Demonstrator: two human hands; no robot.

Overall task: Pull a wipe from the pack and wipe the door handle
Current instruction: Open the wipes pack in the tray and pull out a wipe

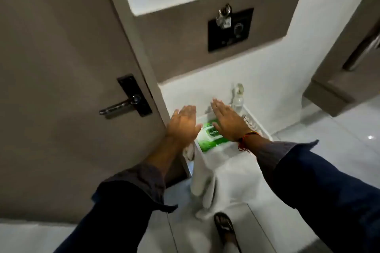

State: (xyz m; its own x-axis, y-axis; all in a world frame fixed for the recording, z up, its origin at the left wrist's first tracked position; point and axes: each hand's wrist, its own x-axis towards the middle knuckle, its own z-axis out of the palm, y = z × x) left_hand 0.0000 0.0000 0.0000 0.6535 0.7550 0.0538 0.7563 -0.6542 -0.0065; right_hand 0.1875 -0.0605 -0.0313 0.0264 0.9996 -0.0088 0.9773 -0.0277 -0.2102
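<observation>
A green and white wipe pack [211, 139] lies flat on a low white stand [222, 162] against the wall. Above the pack's left edge my left hand [183, 123] hovers flat, palm down, fingers together, holding nothing. My right hand [228, 119] is stretched flat over the pack's far right part, also holding nothing; I cannot tell whether it touches the pack. The metal lever door handle [119, 107] on a black plate sits on the grey-brown door [61, 68], to the left of both hands.
A clear pump bottle [237, 96] stands at the stand's back right. A white cloth [203, 187] hangs over the stand's front. A black wall panel with keys [230, 28] is above. My sandalled foot [225, 230] is on the tiled floor. Another door is at far right.
</observation>
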